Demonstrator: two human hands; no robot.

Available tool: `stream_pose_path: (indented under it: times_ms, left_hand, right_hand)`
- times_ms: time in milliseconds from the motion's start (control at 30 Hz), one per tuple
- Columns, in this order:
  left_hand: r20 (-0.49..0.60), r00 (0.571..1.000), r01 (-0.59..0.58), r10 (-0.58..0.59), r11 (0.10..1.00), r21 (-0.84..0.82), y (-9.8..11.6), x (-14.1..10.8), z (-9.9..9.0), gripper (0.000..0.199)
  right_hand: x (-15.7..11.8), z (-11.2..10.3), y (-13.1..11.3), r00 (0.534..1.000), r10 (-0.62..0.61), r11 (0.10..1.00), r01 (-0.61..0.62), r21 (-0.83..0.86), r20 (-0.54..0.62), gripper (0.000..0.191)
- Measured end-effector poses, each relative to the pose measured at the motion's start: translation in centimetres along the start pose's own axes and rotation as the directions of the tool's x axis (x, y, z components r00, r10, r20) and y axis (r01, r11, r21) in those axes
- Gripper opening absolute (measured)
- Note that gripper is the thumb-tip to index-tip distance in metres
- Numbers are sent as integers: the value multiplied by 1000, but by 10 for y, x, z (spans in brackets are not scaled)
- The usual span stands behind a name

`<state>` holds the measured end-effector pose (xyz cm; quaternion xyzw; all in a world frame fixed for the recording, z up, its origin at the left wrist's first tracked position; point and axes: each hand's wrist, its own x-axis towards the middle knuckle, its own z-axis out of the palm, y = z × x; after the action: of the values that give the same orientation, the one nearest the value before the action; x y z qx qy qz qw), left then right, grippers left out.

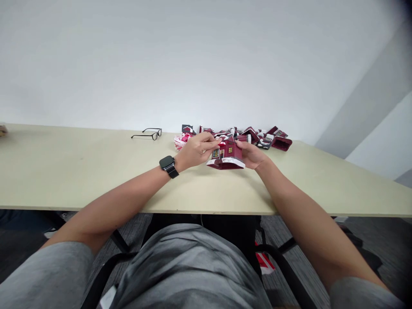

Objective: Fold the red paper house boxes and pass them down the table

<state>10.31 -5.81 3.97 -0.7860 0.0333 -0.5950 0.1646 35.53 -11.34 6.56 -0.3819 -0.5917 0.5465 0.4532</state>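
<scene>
While both forearms extend forward over the bench, items are described here from left to right. A small tan object sits at the far left edge of the view, partly cut off by the frame. Black-framed eyeglasses lie open near the rear of the bench, with the wall behind them. A black smartwatch is worn on the left wrist.

The left hand reaches in from the left, with its fingers closed on the upper left of a dark-red printed card house. This house has yellow windows and white trim, and it stands tilted at the centre of the bench, between both hands. The right hand supports the house from the right, with its fingers pressed against the side wall.

Crumpled red-and-white pieces lie just behind the left hand. A loose pile of dark-red, white and black card pieces extends along the rear of the bench behind the house. An open dark-red card piece lies at the right end of this pile. Below the bench edge, a red-and-white item is visible on the carpeted floor.
</scene>
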Motion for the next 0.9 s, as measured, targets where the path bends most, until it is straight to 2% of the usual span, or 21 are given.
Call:
stream_pose_path:
  times_ms: [400, 667, 900]
  left_hand:
    - [-8, 999, -41, 42, 998, 41, 1, 0, -1, 24]
    - [21, 986, 168, -167, 984, -58, 4, 2, 3, 25]
    - [19, 975, 222, -221, 971, -87, 6, 3, 3, 25]
  right_hand:
    - [0, 4, -2, 1000, 15, 1000, -15, -16, 6, 58]
    - [1, 2, 0, 1000, 10, 998, -12, -61, -28, 59]
    - [0, 5, -1, 999, -12, 998, 9, -66, -44, 63]
